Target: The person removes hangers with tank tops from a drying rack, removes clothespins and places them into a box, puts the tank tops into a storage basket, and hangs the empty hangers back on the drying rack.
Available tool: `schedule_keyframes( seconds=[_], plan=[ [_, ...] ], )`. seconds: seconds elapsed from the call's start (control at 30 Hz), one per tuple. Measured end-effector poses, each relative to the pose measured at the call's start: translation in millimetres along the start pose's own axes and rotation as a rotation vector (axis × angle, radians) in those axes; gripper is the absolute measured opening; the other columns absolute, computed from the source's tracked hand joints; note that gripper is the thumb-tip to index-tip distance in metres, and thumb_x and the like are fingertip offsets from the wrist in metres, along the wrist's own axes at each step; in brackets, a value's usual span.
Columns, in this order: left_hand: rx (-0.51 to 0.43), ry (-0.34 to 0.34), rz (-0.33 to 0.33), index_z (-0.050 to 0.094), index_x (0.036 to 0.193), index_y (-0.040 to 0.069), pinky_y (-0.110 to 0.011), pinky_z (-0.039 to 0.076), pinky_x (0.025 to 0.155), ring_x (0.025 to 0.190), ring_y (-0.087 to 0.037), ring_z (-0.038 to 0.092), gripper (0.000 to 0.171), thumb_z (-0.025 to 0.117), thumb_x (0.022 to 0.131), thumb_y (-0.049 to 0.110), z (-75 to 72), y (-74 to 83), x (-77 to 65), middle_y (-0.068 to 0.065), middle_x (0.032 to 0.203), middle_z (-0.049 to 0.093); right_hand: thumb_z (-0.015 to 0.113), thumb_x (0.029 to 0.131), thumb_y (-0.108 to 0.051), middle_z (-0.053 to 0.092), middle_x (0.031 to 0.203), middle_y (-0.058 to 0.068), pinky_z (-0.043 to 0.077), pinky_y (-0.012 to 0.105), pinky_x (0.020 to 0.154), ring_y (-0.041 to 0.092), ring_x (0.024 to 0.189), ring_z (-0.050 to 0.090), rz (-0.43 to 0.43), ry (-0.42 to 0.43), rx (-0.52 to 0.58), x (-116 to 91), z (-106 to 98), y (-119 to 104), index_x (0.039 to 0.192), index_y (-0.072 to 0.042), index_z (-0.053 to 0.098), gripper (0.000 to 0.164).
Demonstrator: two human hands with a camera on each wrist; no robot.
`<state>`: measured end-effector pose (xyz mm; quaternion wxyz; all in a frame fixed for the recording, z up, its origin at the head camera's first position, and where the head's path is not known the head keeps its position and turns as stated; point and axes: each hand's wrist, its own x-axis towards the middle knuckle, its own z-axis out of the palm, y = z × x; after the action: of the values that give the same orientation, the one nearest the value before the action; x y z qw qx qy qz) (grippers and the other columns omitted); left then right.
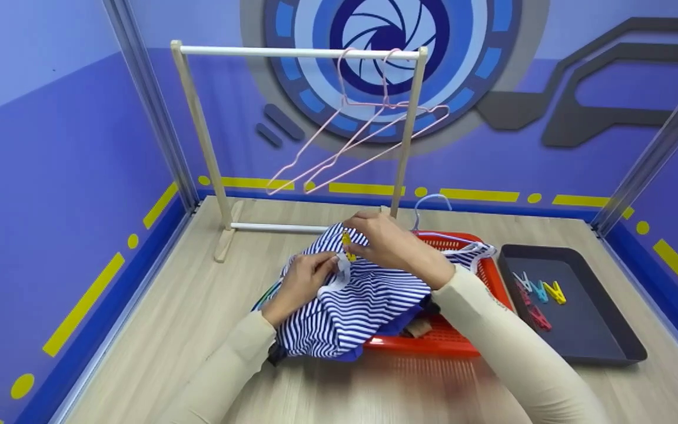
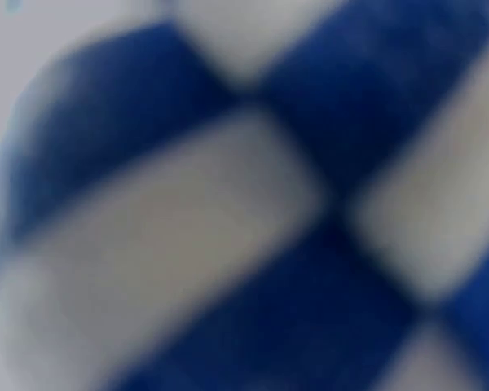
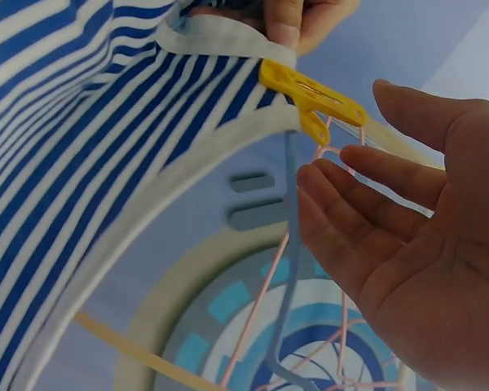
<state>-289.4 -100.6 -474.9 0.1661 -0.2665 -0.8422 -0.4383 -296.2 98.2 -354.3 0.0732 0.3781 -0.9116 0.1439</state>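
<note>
A navy-and-white striped garment (image 1: pixel 368 294) with white trim hangs bunched between the hands. My left hand (image 1: pixel 303 280) pinches its white trim; the left fingertips (image 3: pixel 287 24) also show in the right wrist view. A yellow clothespin (image 3: pixel 310 98) is clipped on the garment's shoulder, where a thin blue hanger (image 3: pixel 290 244) emerges from under the cloth. Right beside the clothespin is my right hand (image 3: pixel 416 220), thumb and fingers spread apart with nothing gripped. Blurred striped cloth (image 2: pixel 163 236) fills the left wrist view.
A red basket (image 1: pixel 495 288) holding more clothes stands under the garment, with a blue hanger hook (image 1: pixel 417 212) above its back edge. To its right, a dark tray (image 1: pixel 592 318) holds several clothespins (image 1: pixel 540 291). Behind stands a wooden rack (image 1: pixel 200 118) with pink hangers (image 1: pixel 339 156).
</note>
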Motion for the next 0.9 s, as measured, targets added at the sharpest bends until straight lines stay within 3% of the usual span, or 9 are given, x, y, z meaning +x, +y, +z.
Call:
schedule_keyframes(
  seconds=[0.1, 0.33, 0.57, 0.9],
  plan=[
    [0.001, 0.003, 0.0, 0.069, 0.088, 0.009, -0.024, 0.047, 0.065, 0.067, -0.007, 0.053, 0.027, 0.052, 0.103, 0.024, 0.4, -0.4, -0.2, -0.001, 0.075, 0.067, 0.066, 0.095, -0.025, 0.067, 0.121, 0.014, 0.053, 0.041, 0.097, 0.029, 0.111, 0.066, 0.003, -0.014, 0.012, 4, 5, 0, 0.125, -0.001, 0.063, 0.039],
    [-0.004, -0.007, -0.013, 0.066, 0.084, 0.009, -0.022, 0.044, 0.064, 0.066, -0.008, 0.051, 0.028, 0.052, 0.103, 0.023, 0.7, 0.5, 0.0, 0.0, 0.074, 0.064, 0.065, 0.094, -0.011, 0.069, 0.098, 0.01, 0.057, 0.035, 0.078, 0.02, 0.084, 0.064, -0.006, 0.001, 0.052, 9, 9, -3, 0.112, 0.0, 0.066, 0.021],
    [-0.013, -0.009, -0.023, 0.067, 0.085, 0.01, -0.021, 0.042, 0.063, 0.065, -0.007, 0.049, 0.027, 0.052, 0.103, 0.023, 1.5, -0.5, -0.8, -0.002, 0.074, 0.064, 0.068, 0.089, -0.001, 0.068, 0.089, 0.008, 0.057, 0.032, 0.07, 0.018, 0.077, 0.063, -0.037, 0.063, 0.08, 10, 12, -5, 0.098, -0.003, 0.065, 0.009],
    [-0.007, -0.009, -0.012, 0.065, 0.083, 0.009, -0.021, 0.042, 0.062, 0.065, -0.007, 0.049, 0.027, 0.052, 0.103, 0.022, 0.5, -0.3, -0.9, -0.003, 0.074, 0.065, 0.066, 0.084, 0.009, 0.068, 0.078, 0.005, 0.056, 0.031, 0.064, 0.015, 0.07, 0.063, -0.117, 0.201, 0.111, 10, 9, -4, 0.082, -0.006, 0.064, 0.015]
  ],
)
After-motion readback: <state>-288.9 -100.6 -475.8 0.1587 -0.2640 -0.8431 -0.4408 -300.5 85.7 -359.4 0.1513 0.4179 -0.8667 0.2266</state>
